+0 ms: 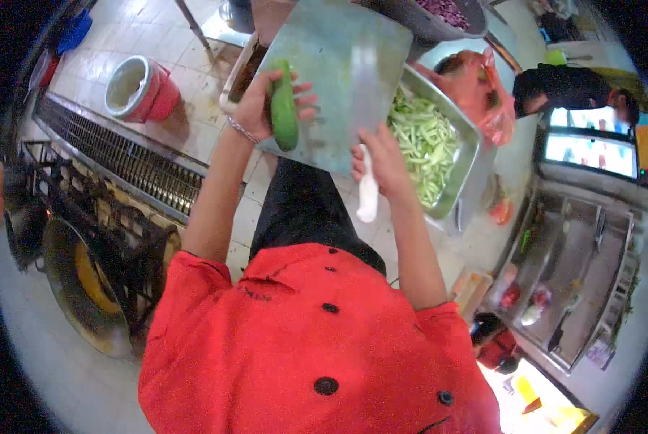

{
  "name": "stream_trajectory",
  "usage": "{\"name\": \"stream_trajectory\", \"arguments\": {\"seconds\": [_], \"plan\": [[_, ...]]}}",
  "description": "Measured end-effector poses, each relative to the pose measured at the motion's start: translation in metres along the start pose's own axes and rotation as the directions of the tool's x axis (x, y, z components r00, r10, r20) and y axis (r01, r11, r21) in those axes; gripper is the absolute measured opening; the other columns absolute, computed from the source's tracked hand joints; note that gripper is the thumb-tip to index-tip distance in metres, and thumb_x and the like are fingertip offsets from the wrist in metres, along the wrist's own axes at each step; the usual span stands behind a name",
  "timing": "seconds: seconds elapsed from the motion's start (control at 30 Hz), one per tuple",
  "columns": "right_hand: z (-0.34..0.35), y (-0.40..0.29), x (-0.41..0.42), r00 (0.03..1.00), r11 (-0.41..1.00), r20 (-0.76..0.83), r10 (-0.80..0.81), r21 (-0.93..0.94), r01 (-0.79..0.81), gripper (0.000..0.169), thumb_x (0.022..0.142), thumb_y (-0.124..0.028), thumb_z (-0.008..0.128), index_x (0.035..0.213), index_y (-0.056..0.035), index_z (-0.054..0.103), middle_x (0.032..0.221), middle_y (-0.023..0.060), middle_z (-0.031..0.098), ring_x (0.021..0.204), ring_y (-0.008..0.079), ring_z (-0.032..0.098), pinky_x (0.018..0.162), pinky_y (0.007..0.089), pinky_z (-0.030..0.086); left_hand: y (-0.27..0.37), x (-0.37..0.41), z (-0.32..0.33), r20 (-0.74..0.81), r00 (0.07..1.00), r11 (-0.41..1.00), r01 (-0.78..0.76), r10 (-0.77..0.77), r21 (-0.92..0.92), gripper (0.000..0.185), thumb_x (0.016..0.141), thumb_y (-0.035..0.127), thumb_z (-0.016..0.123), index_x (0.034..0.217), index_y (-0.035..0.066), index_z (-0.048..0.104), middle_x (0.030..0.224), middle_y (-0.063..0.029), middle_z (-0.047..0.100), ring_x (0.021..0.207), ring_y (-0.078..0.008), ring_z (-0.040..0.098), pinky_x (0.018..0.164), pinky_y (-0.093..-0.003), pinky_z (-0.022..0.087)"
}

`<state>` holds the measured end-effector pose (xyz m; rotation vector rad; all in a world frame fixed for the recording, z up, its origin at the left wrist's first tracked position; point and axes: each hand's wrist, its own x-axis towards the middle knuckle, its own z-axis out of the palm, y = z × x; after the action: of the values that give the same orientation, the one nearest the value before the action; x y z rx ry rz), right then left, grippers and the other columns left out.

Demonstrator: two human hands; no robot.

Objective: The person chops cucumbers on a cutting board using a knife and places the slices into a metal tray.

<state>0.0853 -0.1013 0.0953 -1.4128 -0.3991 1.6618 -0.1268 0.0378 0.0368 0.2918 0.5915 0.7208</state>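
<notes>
A long green cucumber [284,116] lies across the palm of my left hand [259,103], its fingers spread beyond it over the left side of a pale green cutting board [318,49]. My right hand [386,157] grips the white handle of a kitchen knife [367,190] at the board's near right. The knife's broad blade points away from me over the board and is blurred. Right beside the board, a metal tray [467,163] holds many pale green cut strips [424,144].
Beyond the tray sits a red plastic bag [473,92], near a pot of chopped purple onion [448,13]. A red bucket [156,95] stands on the tiled floor by a drain grate [123,154]. At left is a wok [85,287]; another person [568,89] is at right.
</notes>
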Motion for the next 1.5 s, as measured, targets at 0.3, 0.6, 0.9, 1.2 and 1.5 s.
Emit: {"name": "stream_trajectory", "arguments": {"seconds": [0.3, 0.6, 0.9, 1.2, 1.5], "plan": [[0.030, -0.005, 0.017, 0.961, 0.999, 0.273, 0.043, -0.036, -0.035, 0.033, 0.100, -0.022, 0.053, 0.130, -0.0147, 0.040, 0.069, 0.0021, 0.049, 0.049, 0.0113, 0.047, 0.043, 0.0305, 0.044, 0.015, 0.010, -0.008, 0.163, 0.983, 0.994, -0.079, 0.090, -0.074, 0.047, 0.095, 0.043, 0.053, 0.121, 0.003, 0.055, 0.111, -0.0196, 0.063, 0.097, -0.0335, 0.065, 0.088, -0.0506, 0.056], [0.004, -0.002, 0.011, 0.997, 0.999, 0.072, -0.039, -0.012, 0.040, 0.026, 0.099, -0.019, 0.053, 0.121, -0.0128, 0.040, 0.068, 0.0018, 0.047, 0.048, 0.0114, 0.045, 0.042, 0.0293, 0.042, 0.124, 0.042, -0.044, -0.016, 0.940, 0.902, -0.323, 0.342, 0.286, 0.034, 0.092, 0.033, 0.065, 0.108, 0.004, 0.054, 0.098, -0.0088, 0.059, 0.088, -0.0292, 0.064, 0.085, -0.0461, 0.058], [-0.026, 0.028, 0.017, 0.974, 0.951, -0.124, -0.191, -0.270, 0.153, 0.019, 0.099, -0.017, 0.049, 0.113, -0.0059, 0.046, 0.073, 0.0046, 0.052, 0.053, 0.0157, 0.051, 0.048, 0.0337, 0.047, 0.107, 0.041, -0.023, -0.147, 0.779, 0.681, -0.421, 0.610, 0.599, 0.041, 0.089, 0.027, 0.074, 0.123, 0.010, 0.059, 0.112, -0.0039, 0.061, 0.106, -0.0205, 0.059, 0.085, -0.0496, 0.050], [0.000, 0.025, 0.050, 0.991, 0.847, 0.060, -0.123, -0.514, 0.136, 0.027, 0.096, -0.018, 0.048, 0.112, 0.0034, 0.046, 0.077, 0.0128, 0.059, 0.056, 0.0210, 0.060, 0.051, 0.0367, 0.052, 0.098, 0.023, -0.012, -0.183, 0.695, 0.609, -0.434, 0.695, 0.664, 0.039, 0.085, 0.022, 0.079, 0.115, 0.004, 0.062, 0.107, -0.0049, 0.066, 0.096, -0.0171, 0.064, 0.079, -0.0320, 0.054], [-0.047, 0.045, 0.056, 0.931, 0.758, -0.221, -0.291, -0.647, 0.083, 0.030, 0.096, -0.024, 0.045, 0.104, 0.0046, 0.047, 0.076, 0.0245, 0.065, 0.067, 0.0371, 0.067, 0.071, 0.0489, 0.053, 0.018, 0.012, -0.003, 0.222, 0.881, 0.127, -0.299, 0.419, 0.946, 0.044, 0.083, 0.017, 0.078, 0.121, 0.005, 0.060, 0.110, -0.0095, 0.067, 0.095, -0.0220, 0.067, 0.080, -0.0349, 0.057]]}}
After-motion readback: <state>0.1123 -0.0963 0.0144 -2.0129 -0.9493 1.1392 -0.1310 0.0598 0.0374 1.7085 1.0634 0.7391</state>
